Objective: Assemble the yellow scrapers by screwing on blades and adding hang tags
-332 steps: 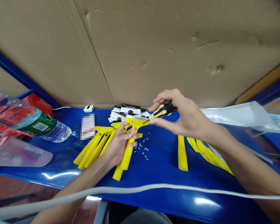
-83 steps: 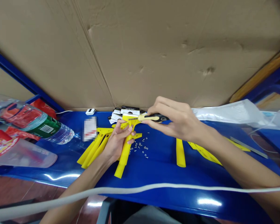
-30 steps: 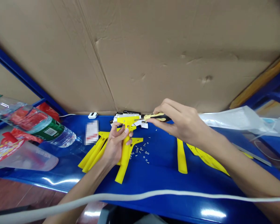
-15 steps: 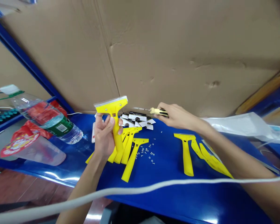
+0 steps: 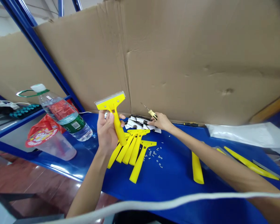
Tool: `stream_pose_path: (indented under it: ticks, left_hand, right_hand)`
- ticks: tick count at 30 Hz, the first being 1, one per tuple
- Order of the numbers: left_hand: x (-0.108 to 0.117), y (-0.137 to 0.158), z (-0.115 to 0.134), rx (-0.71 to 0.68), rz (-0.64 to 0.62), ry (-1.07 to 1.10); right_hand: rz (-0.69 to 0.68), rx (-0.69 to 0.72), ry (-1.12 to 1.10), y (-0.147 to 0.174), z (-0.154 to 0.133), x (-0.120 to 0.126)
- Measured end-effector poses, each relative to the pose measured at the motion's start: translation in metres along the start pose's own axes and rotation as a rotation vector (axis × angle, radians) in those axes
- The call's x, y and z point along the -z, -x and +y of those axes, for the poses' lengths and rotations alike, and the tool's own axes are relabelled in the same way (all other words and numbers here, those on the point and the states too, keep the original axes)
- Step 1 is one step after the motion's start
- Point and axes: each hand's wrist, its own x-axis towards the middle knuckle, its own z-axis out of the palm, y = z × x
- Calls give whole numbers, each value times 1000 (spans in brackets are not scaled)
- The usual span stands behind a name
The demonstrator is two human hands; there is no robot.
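Note:
My left hand (image 5: 106,132) is closed around a yellow scraper (image 5: 118,119), held upright with its wide metal-edged head on top and two screws showing in it. My right hand (image 5: 162,121) grips a screwdriver (image 5: 152,114) with a pale yellow and black handle, its thin shaft pointing up and left. The fingers of that hand reach to the right side of a heap of white and black blade packets (image 5: 133,123); whether they pinch one is hard to see. Several more yellow scrapers (image 5: 136,177) lie fanned out below the heap, with tiny screws and nuts (image 5: 156,153) scattered beside them.
A water bottle (image 5: 78,124) and a plastic cup (image 5: 63,152) stand on the left of the blue table (image 5: 172,177). More yellow scraper parts (image 5: 198,171) lie under my right forearm. White plastic sheeting (image 5: 245,135) is at right. A pale cable (image 5: 177,202) crosses in front.
My right hand has come down and left to the packet heap, and the screwdriver now tilts upward. The scraper stays in my left hand. The whole view has shifted.

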Motion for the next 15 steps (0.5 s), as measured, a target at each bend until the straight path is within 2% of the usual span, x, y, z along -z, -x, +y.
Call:
stream_pose_path:
  ticks: [6, 9, 12, 15]
  left_hand:
    - [-7, -1, -3, -6, 11, -14]
    - [-9, -4, -6, -13, -16, -45]
    - [-16, -14, -7, -29, -40, -59]
    - [-35, -29, -5, -72, -59, -22]
  right_hand:
    - [64, 8, -38, -1, -1, -11]
    - [139, 47, -97, 5, -2, -9]
    - [245, 168, -162, 23, 2, 5]
    - [292, 386, -220, 51, 13, 29]
